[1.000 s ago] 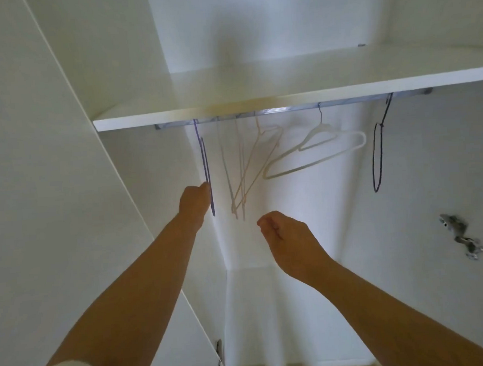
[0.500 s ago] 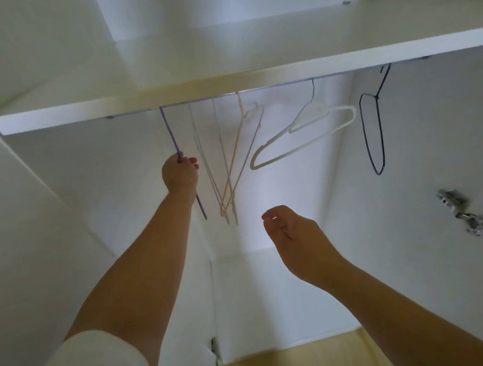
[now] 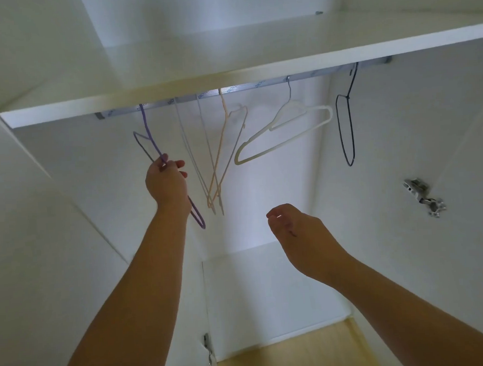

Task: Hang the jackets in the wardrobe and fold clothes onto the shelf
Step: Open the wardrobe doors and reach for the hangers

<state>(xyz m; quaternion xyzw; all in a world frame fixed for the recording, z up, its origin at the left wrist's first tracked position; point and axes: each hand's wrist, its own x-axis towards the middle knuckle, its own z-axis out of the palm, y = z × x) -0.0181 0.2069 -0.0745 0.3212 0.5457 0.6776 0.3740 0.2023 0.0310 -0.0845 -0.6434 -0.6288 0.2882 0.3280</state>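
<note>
I look up into a white wardrobe. A metal rail (image 3: 237, 90) runs under the white shelf (image 3: 256, 68). A purple hanger (image 3: 148, 132) hangs at the rail's left end, and my left hand (image 3: 166, 181) grips its wire partway down. My right hand (image 3: 297, 230) hovers lower, in the middle, fingers loosely curled, holding nothing. Further right on the rail hang thin grey and peach hangers (image 3: 216, 161), a white hanger (image 3: 285, 132) and a black wire hanger (image 3: 346, 128). No jacket or other clothing is in view.
The wardrobe's white side walls close in left and right. A metal door hinge (image 3: 422, 195) sits on the right wall and another hinge (image 3: 207, 349) low on the left panel. A strip of wooden floor (image 3: 287, 355) shows at the bottom.
My left hand went up from the purple hanger's lower edge and closed around its wire. The hanger now tilts. My right hand stayed about where it was.
</note>
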